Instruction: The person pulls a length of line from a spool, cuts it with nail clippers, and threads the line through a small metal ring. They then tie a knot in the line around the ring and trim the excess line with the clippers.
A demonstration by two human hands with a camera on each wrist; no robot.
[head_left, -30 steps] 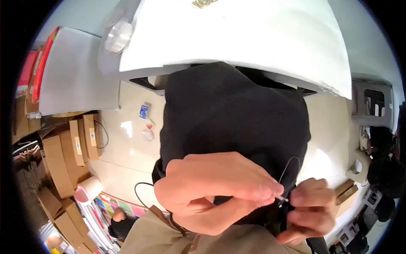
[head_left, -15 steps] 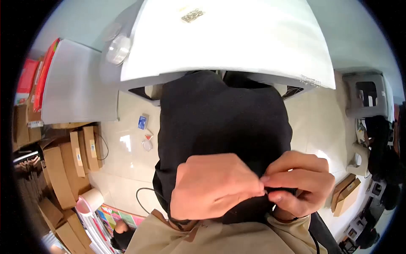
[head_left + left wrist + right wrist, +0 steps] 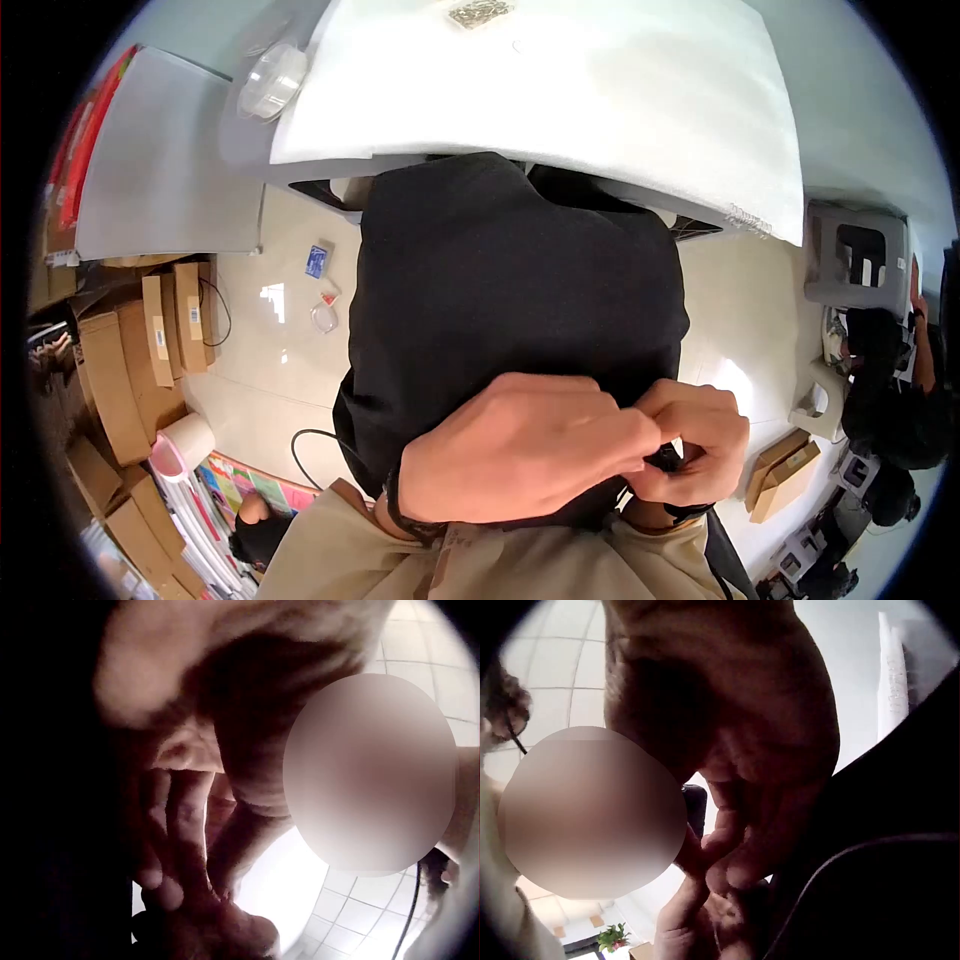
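Observation:
Above the black cloth on the lap, the left hand (image 3: pixel 530 450) and right hand (image 3: pixel 697 440) meet at their fingertips. Thumb and fingers of the left hand pinch together, its back toward the head camera. The right hand's fingers curl against the thumb beside it. Whatever lies between the fingertips is hidden. In the right wrist view a thin cord (image 3: pixel 832 860) curves over dark cloth toward the joined fingers, below the right hand (image 3: pixel 727 742). The left wrist view is dark; there the left hand (image 3: pixel 262 712) reaches down to the other hand's fingers.
A white-covered table (image 3: pixel 560 100) stands ahead, with a small packet (image 3: pixel 480 13) at its far side. Left of it are a clear round container (image 3: pixel 273 82) and a grey panel (image 3: pixel 165 165). Cardboard boxes (image 3: pixel 118 375) line the left; a grey stool (image 3: pixel 858 255) stands right.
The right hand has come in against the left fingertips, its fingers now curled. The cord loop and small white piece seen earlier between the hands are out of sight in the head view.

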